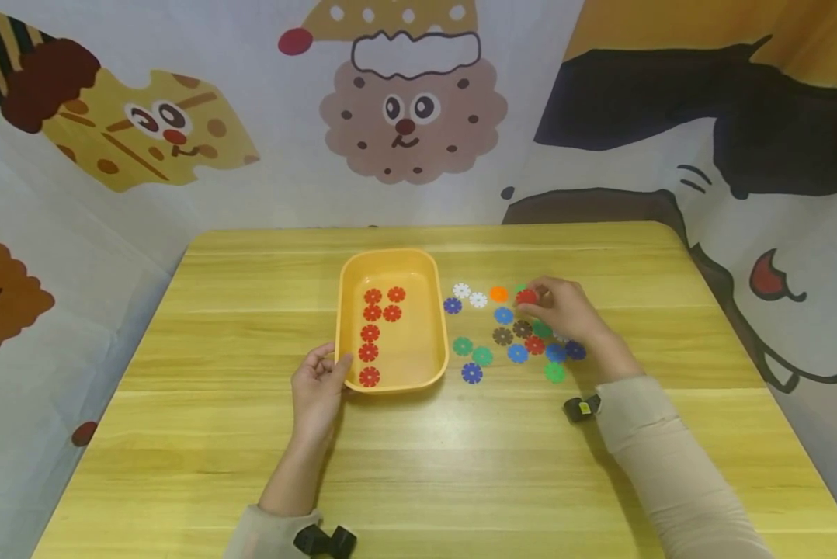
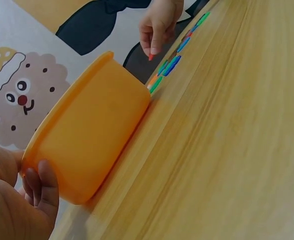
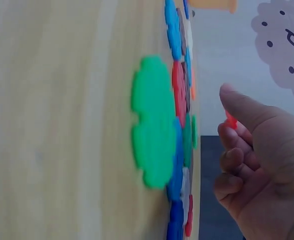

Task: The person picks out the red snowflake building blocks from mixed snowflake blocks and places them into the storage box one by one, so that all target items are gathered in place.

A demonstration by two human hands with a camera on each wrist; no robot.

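Note:
My left hand [image 1: 318, 392] grips the near left corner of a yellow plastic tray [image 1: 441, 341], thumb over the rim and fingers outside. Inside it, several red notched discs [image 1: 369, 333] lie along the left side. Over the loose discs on the right, my right hand [image 1: 565, 307] pinches another red disc [image 1: 526, 296] between thumb and fingers. In the right wrist view that red disc [image 3: 230, 120] shows only as a sliver, raised off the table. Below the right hand lie several flat discs, among them a red one [image 1: 534, 345], a brown one [image 1: 502, 336] and a bright green one [image 1: 554, 373].
Discs in white [image 1: 477, 300], orange [image 1: 498, 293], dark blue [image 1: 471, 373] and teal [image 1: 463, 346] are spread just right of the tray. The wood-grain table [image 1: 418, 473] ends at a cloth wall [image 1: 272, 186] with printed cartoon figures.

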